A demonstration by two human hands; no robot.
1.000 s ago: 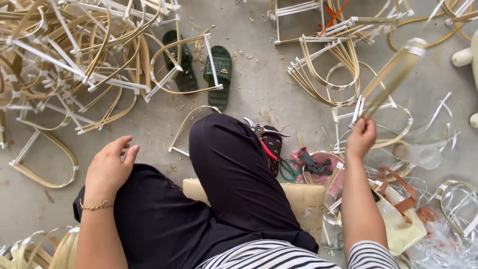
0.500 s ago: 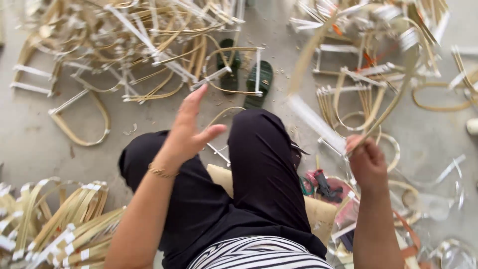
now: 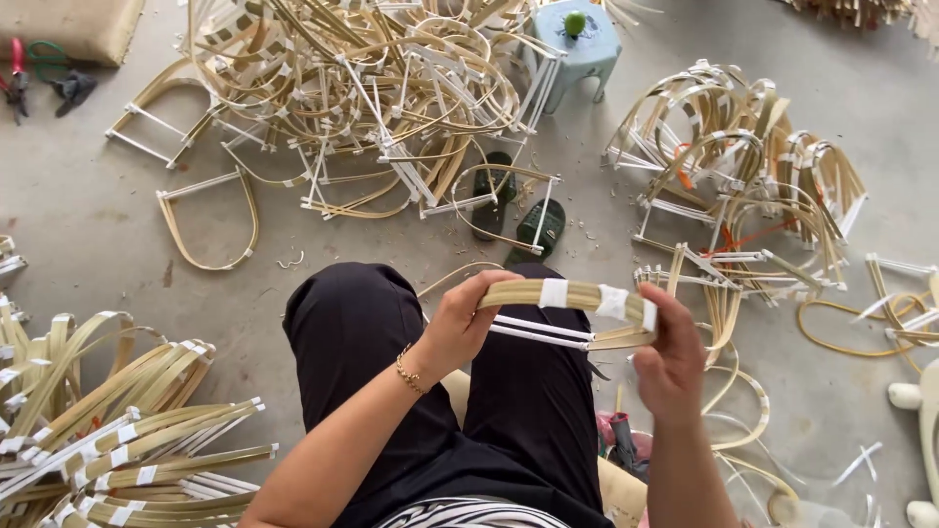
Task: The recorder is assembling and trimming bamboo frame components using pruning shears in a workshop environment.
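Heaps of pale bent bamboo frames bound with white tape (image 3: 372, 108) are spread over the grey concrete floor (image 3: 88, 225), beside a light-blue plastic stool (image 3: 579, 44) and dark green sandals (image 3: 518, 210). Above black-trousered knees, a curved, tape-wrapped bundle of bamboo strips (image 3: 572, 298) is gripped at either end by the left hand (image 3: 460, 323) and the right hand (image 3: 670, 352), fingers closed around it. Lower stacks are cut off.

Heap of taped cane hoops (image 3: 362, 108) on grey concrete floor (image 3: 88, 225), blue plastic stool (image 3: 579, 44), green sandals (image 3: 518, 210), red pliers (image 3: 15, 68), tan cushion (image 3: 73, 24)
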